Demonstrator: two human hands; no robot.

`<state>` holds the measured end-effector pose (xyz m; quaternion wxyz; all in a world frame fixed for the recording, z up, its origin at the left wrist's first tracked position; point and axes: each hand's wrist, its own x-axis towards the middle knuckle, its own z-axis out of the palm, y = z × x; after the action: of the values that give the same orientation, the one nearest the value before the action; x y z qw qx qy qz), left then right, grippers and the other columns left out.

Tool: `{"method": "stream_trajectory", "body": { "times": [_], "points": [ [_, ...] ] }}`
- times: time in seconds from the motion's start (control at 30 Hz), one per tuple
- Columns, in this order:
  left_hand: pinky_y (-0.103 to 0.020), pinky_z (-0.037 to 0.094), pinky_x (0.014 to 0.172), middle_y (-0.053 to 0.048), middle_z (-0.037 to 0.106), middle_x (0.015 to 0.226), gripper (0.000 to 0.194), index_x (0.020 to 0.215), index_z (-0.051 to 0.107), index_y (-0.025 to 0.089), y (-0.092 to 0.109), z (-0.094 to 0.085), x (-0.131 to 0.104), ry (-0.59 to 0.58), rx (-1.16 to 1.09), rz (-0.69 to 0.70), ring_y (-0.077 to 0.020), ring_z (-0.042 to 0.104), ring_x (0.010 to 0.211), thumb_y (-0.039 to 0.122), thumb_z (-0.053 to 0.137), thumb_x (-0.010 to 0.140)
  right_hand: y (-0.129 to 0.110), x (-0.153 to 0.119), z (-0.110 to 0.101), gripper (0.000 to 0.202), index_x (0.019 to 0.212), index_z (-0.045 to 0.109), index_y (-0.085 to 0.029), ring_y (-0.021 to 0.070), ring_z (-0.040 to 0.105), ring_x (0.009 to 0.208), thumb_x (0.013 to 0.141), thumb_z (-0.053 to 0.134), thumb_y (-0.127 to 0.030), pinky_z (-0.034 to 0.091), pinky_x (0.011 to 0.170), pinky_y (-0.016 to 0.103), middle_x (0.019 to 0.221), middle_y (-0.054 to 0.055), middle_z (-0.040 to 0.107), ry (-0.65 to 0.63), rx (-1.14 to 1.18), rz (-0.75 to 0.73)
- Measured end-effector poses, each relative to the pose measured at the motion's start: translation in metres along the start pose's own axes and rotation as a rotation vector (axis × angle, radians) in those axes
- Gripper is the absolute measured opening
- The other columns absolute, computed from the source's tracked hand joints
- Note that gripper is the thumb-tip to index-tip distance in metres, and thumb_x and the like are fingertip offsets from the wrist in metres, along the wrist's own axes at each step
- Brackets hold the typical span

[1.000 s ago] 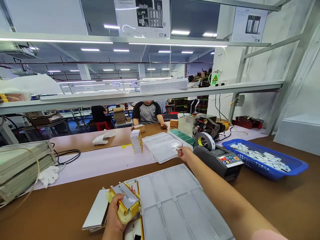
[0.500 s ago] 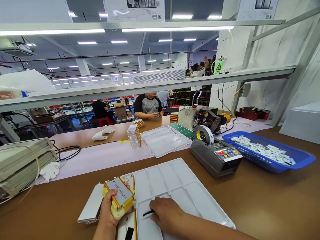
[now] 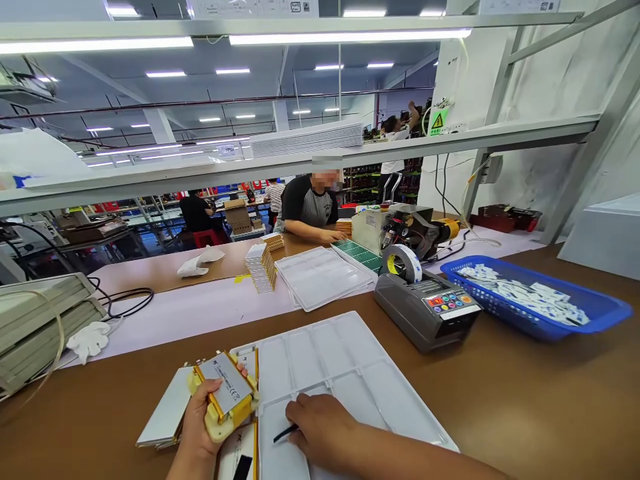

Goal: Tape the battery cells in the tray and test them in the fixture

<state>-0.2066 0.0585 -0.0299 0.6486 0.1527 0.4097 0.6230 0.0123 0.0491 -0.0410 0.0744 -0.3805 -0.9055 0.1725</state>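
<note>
Brown worktop (image 3: 505,393). Silver battery pack (image 3: 227,383), yellow-edged, printed, held beside white tray (image 3: 350,340), gripped by left hand (image 3: 197,417). Black strip (image 3: 286,433) pinched over tray in closed right hand (image 3: 325,427).

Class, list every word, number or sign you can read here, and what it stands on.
"CE": on the cell in the left hand; its other print is too small to read.
Lightning bolt in a triangle: on the green sign; its lettering is too small.
Red digits: on the tape dispenser, too blurred to quote.
Top poster: too small.
</note>
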Motion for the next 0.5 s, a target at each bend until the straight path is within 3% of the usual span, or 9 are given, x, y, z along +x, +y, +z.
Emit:
{"method": "stream_trajectory", "body": {
  "times": [0.5],
  "points": [
    [-0.055,0.043,0.076,-0.013,0.064,0.088,0.055,0.117,0.046,0.016,-0.0007,0.0037,-0.0013,-0.003,-0.031,-0.012,-0.0323,0.058,0.087,0.009,0.05,0.063,0.0015,-0.0021,0.0043,0.025,0.098,0.052,-0.021,0.0213,0.056,0.079,0.078,0.043,-0.033,0.039,0.062,0.03,0.094,0.007,0.059,0.006,0.019,0.025]
  ]
}}
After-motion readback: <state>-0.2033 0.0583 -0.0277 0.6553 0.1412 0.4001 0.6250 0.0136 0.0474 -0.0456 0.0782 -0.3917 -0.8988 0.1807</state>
